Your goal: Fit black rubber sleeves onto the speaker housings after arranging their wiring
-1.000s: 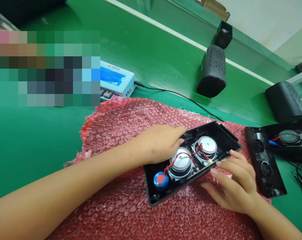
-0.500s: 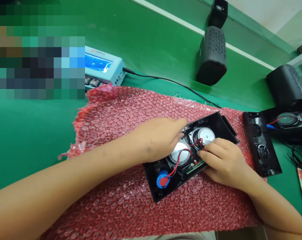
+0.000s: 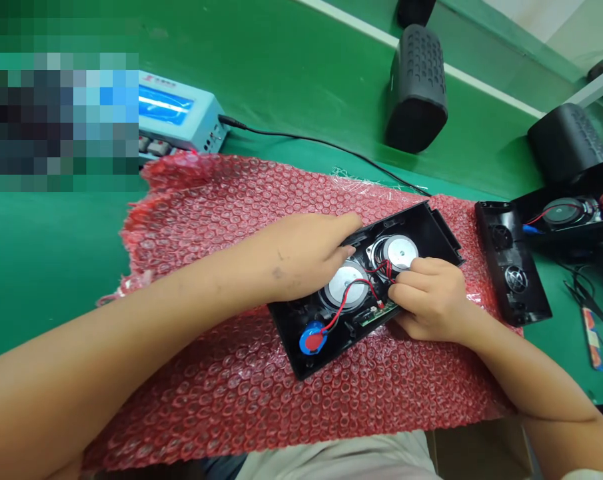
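Note:
An open black speaker housing (image 3: 291, 340) lies slanted on red bubble wrap (image 3: 221, 400). Inside sit two silver-backed speaker drivers, the nearer driver (image 3: 345, 285) and the farther driver (image 3: 401, 252), a round blue part (image 3: 313, 339) and a green circuit board (image 3: 370, 316) at the near wall. My left hand (image 3: 314, 257) is closed over the housing's far wall, thumb outside and fingers inside. My right hand (image 3: 431, 297) pinches the red and black speaker wire (image 3: 388, 270) beside the board, its lower fingers against the near wall. Its fingertips hide the wire's end.
A light-blue device (image 3: 181, 113) with a screen and a black cable stands back left. Black speakers (image 3: 416, 93) stand behind the wrap. At right lie a black panel (image 3: 514, 267), another opened housing (image 3: 576, 213) and a tool with a coloured handle (image 3: 592, 340).
The whole view has shifted, so everything sits slightly higher and further left. Both hands keep their places on the housing; my right fingers have curled a little more at the wire.

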Available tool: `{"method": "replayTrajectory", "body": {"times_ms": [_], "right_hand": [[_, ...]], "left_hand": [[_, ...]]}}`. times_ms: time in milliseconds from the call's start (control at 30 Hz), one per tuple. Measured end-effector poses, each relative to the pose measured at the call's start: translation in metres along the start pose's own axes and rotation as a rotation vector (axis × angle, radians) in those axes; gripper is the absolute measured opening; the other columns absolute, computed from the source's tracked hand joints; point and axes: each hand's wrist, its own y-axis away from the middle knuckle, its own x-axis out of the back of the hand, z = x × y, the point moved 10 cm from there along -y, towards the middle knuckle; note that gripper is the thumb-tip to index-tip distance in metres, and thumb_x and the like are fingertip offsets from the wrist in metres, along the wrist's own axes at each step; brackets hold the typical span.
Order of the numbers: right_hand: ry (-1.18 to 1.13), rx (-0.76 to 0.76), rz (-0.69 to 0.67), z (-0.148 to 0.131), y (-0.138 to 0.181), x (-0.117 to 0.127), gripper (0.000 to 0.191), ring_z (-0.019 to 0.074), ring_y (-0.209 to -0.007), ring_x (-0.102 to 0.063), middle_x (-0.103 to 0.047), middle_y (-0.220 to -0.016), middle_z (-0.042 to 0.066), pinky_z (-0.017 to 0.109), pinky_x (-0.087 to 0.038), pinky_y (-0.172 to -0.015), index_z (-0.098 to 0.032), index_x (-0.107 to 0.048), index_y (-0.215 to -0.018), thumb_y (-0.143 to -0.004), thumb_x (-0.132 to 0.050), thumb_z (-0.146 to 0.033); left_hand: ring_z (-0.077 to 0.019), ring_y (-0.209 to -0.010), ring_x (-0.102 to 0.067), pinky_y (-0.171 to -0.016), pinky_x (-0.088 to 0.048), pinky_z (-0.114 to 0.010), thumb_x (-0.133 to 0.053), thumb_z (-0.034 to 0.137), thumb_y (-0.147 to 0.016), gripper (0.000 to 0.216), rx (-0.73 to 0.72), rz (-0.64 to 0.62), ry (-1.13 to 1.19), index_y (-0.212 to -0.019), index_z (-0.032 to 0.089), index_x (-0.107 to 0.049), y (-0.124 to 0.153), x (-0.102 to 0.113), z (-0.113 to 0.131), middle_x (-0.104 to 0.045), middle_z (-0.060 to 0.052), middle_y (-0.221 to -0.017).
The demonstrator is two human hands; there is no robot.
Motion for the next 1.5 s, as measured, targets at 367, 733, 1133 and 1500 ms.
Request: {"method": "replayTrajectory", "body": {"times_ms": [367, 733, 1133, 1500], "right_hand": [[-0.013, -0.011, 0.030, 0.001, 0.002, 0.001, 0.024, 0.0143, -0.054, -0.036, -0.048, -0.054, -0.001, 0.030, -0.024, -0.052, -0.018, -0.052, -0.059, -0.082, -0.046, -0.022], [0.044, -0.135, 0.240, 0.018, 0.033, 0.030, 0.031, 0.0223, -0.091, -0.055, -0.063, -0.095, 0.007, 0.047, -0.035, -0.093, -0.017, -0.056, -0.101, -0.078, -0.068, -0.035], [-0.029, -0.109, 0.347, -0.001, 0.057, 0.031, 0.013, 0.0148, -0.063, -0.049, -0.063, -0.072, 0.002, 0.033, -0.036, -0.067, -0.016, -0.058, -0.080, -0.079, -0.068, -0.025], [0.030, 0.042, 0.492, -0.039, 0.073, 0.036, 0.015, 0.0160, -0.090, -0.056, -0.062, -0.094, 0.001, 0.047, -0.029, -0.104, -0.021, -0.065, -0.089, -0.075, -0.069, -0.018]], "left_hand": [[-0.0240, -0.081, -0.060, -0.067, -0.042, -0.032, -0.032, 0.029, -0.086, 0.024, -0.029, 0.034, -0.053, -0.098, 0.020, -0.051, 0.004, 0.001, 0.003, -0.064, -0.007, -0.091], [-0.0255, -0.103, -0.052, -0.088, -0.040, -0.038, -0.033, 0.037, -0.088, 0.037, -0.104, 0.341, -0.094, -0.114, 0.018, -0.051, 0.030, 0.044, 0.023, -0.058, -0.008, -0.112], [-0.0186, -0.074, -0.055, -0.088, -0.036, -0.037, -0.042, 0.013, -0.087, 0.022, -0.144, 0.659, -0.411, -0.097, 0.012, -0.061, 0.090, -0.022, 0.105, -0.062, -0.005, -0.078], [-0.0168, -0.067, -0.054, -0.086, -0.026, -0.038, -0.039, 0.022, -0.092, 0.025, 0.154, 0.925, -0.212, -0.079, 0.021, -0.060, 0.108, -0.026, 0.084, -0.066, 0.001, -0.070]]}}
